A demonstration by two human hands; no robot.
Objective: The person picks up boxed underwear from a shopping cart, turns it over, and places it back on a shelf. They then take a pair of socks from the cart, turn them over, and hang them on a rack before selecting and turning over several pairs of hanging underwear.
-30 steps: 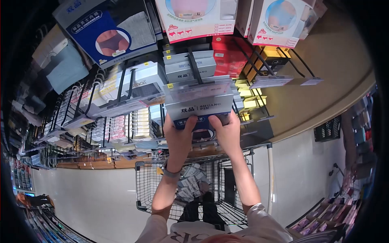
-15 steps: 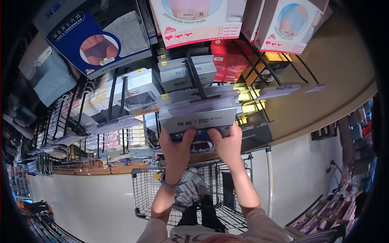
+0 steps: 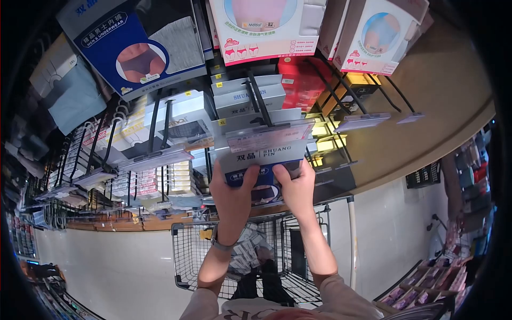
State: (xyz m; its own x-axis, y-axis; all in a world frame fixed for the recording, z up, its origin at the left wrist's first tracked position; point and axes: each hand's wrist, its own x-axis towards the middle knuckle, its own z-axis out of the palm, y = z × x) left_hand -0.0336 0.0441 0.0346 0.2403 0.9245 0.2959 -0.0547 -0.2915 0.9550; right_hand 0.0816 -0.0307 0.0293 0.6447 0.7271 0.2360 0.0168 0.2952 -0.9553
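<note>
Both hands grip a grey and blue underwear box (image 3: 248, 156) printed "SHUANG PIN", one at each side. My left hand (image 3: 233, 192) is closed on its left side, thumb on the blue front. On the opposite side, my right hand (image 3: 296, 189) holds it the same way. The box's top hang tab, with a yellow XL sticker, is up by a black display hook (image 3: 260, 104). A clear price tag holder (image 3: 269, 137) at the hook's end lies in front of the box's upper part. Whether the tab is on the hook I cannot tell.
Below my arms stands a wire shopping cart (image 3: 184, 256) with several packages (image 3: 249, 250) inside. A large men's underwear box (image 3: 136, 53) and a white-pink box (image 3: 269, 32) hang above. More hooks with tag holders (image 3: 364, 121) jut out at the right, beside a brown panel (image 3: 421, 122).
The price tag holder has tilted, and its printed label now shows in front of the box. More of the box's blue front is visible. My view has shifted slightly; both hands keep their grip.
</note>
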